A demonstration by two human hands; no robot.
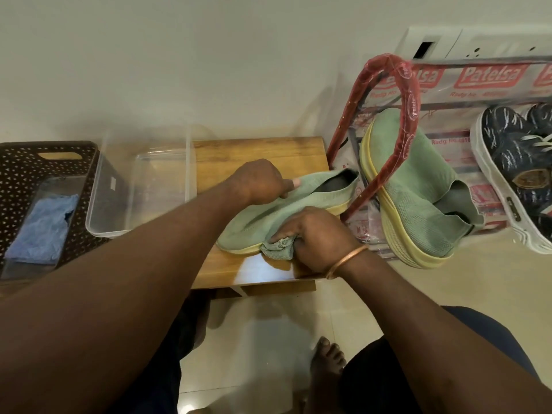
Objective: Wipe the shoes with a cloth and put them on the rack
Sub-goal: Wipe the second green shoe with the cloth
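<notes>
A green knit shoe [316,192] with a yellow sole lies on the low wooden stool [257,153]. My left hand [263,182] grips its upper near the opening. My right hand [316,234] clutches a bunched green cloth [277,248] against the shoe's near side by the toe. The matching green shoe [418,192] sits tilted on the red-framed rack [400,85] at the right, beside a dark patterned sneaker [513,162].
A clear plastic tub [143,186] stands at the stool's left end. A dark perforated basket [44,180] holding a blue cloth [44,228] sits further left. The wall runs behind; my bare foot [325,363] rests on the tiled floor below.
</notes>
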